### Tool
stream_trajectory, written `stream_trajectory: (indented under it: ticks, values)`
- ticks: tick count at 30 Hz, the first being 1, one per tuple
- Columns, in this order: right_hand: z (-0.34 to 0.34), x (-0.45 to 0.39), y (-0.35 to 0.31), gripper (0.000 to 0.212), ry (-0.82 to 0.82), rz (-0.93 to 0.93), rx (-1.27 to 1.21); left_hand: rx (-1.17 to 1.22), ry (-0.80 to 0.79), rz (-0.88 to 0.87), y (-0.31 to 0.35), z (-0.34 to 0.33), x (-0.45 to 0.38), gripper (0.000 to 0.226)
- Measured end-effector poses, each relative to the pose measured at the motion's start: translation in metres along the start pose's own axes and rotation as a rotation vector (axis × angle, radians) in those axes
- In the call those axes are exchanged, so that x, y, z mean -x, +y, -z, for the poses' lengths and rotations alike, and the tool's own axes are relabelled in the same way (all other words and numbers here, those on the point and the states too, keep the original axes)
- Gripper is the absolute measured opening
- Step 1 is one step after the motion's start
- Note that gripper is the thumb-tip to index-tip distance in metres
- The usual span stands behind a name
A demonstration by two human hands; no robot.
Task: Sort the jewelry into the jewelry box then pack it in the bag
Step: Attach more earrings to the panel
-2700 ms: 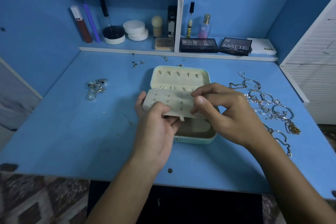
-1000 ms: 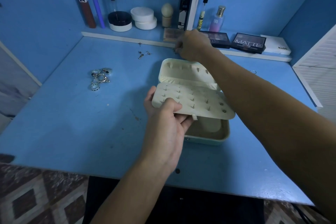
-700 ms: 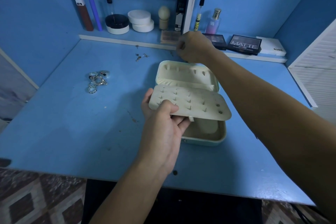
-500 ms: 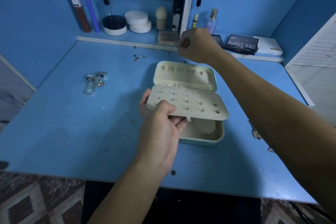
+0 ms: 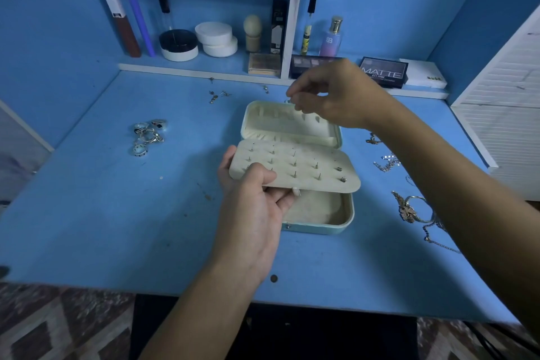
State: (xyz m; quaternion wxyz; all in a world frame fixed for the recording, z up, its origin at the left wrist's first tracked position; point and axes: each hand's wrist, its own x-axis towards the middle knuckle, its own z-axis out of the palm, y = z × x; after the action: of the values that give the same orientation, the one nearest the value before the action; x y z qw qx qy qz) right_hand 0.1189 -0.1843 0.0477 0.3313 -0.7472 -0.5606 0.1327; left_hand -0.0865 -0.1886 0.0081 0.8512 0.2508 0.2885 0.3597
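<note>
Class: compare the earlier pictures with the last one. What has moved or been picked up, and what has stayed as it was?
The right hand left the earring panel, reached to the back of the desk, and is now coming back over the open jewelry box, pinching a small piece of jewelry. The left hand still grips the panel; the rings lie unmoved.

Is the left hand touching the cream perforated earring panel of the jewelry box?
Touching. The head view shows the left hand gripping the cream perforated earring panel at its near-left corner, thumb on top, fingers underneath.
</note>
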Motion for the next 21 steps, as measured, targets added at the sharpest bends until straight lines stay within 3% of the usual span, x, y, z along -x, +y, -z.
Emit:
stream_trajectory:
  ticks: [11,21]
  values:
    - [0.003,0.039,-0.016,0.013,-0.207,-0.069,-0.014,-0.004,0.022,0.001,0.0,-0.003,0.0,0.049]
    - [-0.001,0.045,-0.017,0.011,-0.26,-0.028,0.072,-0.016,0.019,0.006,0.001,-0.003,0.001,0.054]
